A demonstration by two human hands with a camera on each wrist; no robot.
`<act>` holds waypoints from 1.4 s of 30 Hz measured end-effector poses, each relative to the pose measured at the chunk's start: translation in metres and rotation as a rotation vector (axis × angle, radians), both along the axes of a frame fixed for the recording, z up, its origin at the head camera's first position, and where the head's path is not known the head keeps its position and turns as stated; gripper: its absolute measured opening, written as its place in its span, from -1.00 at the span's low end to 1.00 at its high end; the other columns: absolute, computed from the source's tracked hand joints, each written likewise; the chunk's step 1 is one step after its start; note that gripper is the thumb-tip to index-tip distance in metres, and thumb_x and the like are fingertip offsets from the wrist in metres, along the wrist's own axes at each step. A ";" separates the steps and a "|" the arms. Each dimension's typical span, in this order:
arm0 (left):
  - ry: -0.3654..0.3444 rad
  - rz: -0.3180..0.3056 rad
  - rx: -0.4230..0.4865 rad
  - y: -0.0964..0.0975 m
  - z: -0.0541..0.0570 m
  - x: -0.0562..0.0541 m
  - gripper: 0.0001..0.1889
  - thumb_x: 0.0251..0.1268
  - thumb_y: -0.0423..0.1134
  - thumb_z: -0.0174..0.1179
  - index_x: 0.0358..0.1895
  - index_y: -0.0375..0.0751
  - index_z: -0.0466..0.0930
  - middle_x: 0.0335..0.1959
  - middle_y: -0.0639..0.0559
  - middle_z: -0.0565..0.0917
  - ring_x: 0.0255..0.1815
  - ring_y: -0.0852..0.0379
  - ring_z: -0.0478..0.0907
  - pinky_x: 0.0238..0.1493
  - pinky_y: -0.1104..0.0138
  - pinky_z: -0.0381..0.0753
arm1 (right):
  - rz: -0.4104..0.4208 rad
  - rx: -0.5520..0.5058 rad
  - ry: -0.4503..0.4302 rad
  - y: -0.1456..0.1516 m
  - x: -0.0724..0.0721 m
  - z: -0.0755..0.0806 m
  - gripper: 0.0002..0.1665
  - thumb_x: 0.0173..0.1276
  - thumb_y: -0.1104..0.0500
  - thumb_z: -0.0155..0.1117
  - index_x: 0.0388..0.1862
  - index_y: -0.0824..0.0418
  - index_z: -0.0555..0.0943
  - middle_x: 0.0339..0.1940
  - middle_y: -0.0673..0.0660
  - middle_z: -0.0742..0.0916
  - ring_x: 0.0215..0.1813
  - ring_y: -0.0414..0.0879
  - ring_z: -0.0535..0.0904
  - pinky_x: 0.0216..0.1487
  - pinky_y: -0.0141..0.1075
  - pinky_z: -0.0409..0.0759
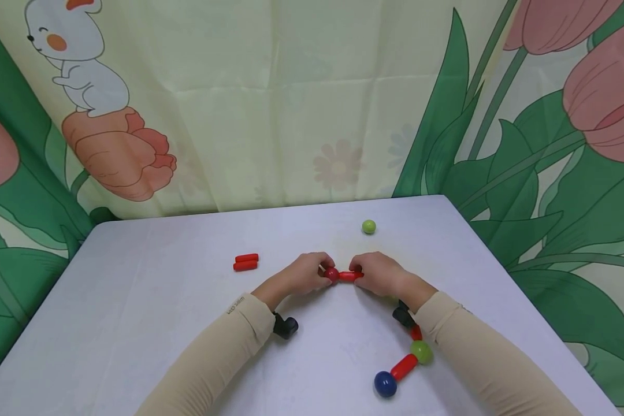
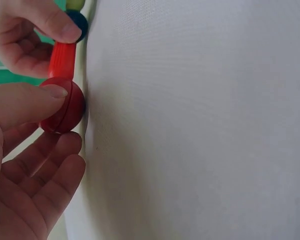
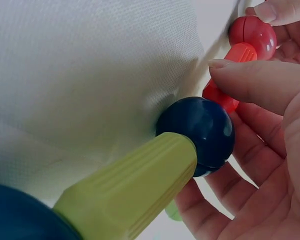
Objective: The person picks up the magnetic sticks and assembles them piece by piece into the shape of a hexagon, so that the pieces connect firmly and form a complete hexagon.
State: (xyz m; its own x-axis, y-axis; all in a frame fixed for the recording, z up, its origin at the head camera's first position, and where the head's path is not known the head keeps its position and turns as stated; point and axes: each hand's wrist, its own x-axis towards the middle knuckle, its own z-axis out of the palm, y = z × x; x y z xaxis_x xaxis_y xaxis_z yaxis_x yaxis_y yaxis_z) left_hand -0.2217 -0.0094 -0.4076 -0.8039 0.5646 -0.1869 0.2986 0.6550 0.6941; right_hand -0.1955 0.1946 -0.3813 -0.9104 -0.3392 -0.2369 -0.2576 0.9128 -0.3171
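Observation:
My left hand (image 1: 308, 271) pinches a red ball (image 2: 65, 106) between thumb and fingers. My right hand (image 1: 381, 274) grips a red rod (image 3: 224, 92), its thumb lying along it. One end of this rod meets the red ball; the other end meets a dark blue ball (image 3: 196, 131) by the right fingers. From that blue ball a yellow-green rod (image 3: 135, 185) runs to another blue ball (image 3: 25, 217) in the right wrist view. Below my right wrist, the head view shows a green ball (image 1: 421, 352), a red rod (image 1: 404, 367) and a blue ball (image 1: 385, 384) joined in line.
Two loose red rods (image 1: 246, 262) lie side by side left of the hands on the white-covered table (image 1: 151, 323). A single green ball (image 1: 368, 226) sits near the back edge. Behind the table hangs a printed curtain (image 1: 291, 115). Black wrist cameras (image 1: 286, 327) show below the wrists.

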 end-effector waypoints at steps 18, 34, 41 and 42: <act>0.034 -0.009 0.004 0.000 0.002 0.002 -0.61 0.29 -0.37 0.33 0.17 -0.24 0.55 -0.03 -0.01 0.63 -0.07 0.09 0.56 -0.06 0.32 0.58 | -0.096 -0.044 -0.049 0.033 0.013 0.003 -0.57 0.33 0.19 0.42 0.16 0.23 0.63 0.11 0.21 0.67 0.09 0.10 0.55 0.15 0.04 0.57; 0.037 0.051 -0.017 -0.037 0.008 0.010 -0.59 0.33 -0.31 0.31 0.23 -0.18 0.54 0.10 0.02 0.60 0.11 0.05 0.53 0.13 0.22 0.55 | -0.119 -0.054 -0.056 0.045 0.022 0.006 -0.61 0.30 0.24 0.43 0.10 0.24 0.63 0.00 0.18 0.67 -0.07 0.04 0.54 0.03 -0.02 0.63; 0.043 0.127 -0.027 -0.069 0.007 0.016 -0.60 0.29 -0.29 0.35 0.19 -0.16 0.57 0.06 0.05 0.62 0.08 0.05 0.53 0.04 0.24 0.60 | -0.129 -0.049 -0.070 0.043 0.026 0.007 -0.59 0.30 0.25 0.43 0.12 0.23 0.62 0.02 0.18 0.67 -0.07 0.03 0.54 0.02 -0.02 0.63; 0.050 0.138 -0.026 -0.074 0.008 0.017 -0.60 0.29 -0.29 0.35 0.19 -0.16 0.57 0.06 0.05 0.62 0.08 0.06 0.53 0.03 0.25 0.60 | -0.132 -0.049 -0.071 0.043 0.026 0.008 -0.59 0.29 0.26 0.44 0.12 0.23 0.62 0.01 0.18 0.67 -0.07 0.03 0.53 0.02 -0.03 0.63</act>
State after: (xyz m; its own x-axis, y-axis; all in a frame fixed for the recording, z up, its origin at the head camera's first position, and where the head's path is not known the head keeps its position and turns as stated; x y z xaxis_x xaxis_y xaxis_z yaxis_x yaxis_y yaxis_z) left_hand -0.2049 -0.0830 -0.4000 -0.8824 0.4435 -0.1574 0.2384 0.7096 0.6631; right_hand -0.1695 0.2373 -0.3734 -0.9295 -0.2304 -0.2881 -0.1117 0.9200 -0.3756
